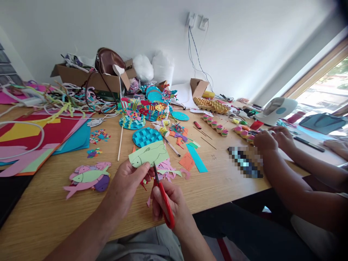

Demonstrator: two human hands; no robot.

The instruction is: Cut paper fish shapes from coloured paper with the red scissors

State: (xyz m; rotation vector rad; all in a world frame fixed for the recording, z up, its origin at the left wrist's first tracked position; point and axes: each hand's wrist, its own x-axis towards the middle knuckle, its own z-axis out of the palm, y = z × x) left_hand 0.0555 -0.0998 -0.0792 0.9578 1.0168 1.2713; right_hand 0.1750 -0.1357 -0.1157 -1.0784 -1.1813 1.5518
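Note:
My left hand [136, 175] pinches a light green paper strip [149, 153] with a fish drawn on it, thumb on its lower edge. Red-handled scissors [165, 204] are in my right hand [170, 199], their blades meeting the strip's lower edge beside my left thumb. Pink paper scraps [166, 169] lie on the wooden table just behind the scissors. To the left rests a pile of cut paper fish [89, 177] in pink, green and purple. Beyond the strip sits a blue bumpy oval [147, 137].
Coloured paper sheets [65, 134] and tangled cords cover the left side. A cardboard box [87, 78] stands at the back. Glue bottles [161, 129], a pen [172, 146] and a blue strip [197, 158] lie ahead. Another person's hands [268, 140] work at the right.

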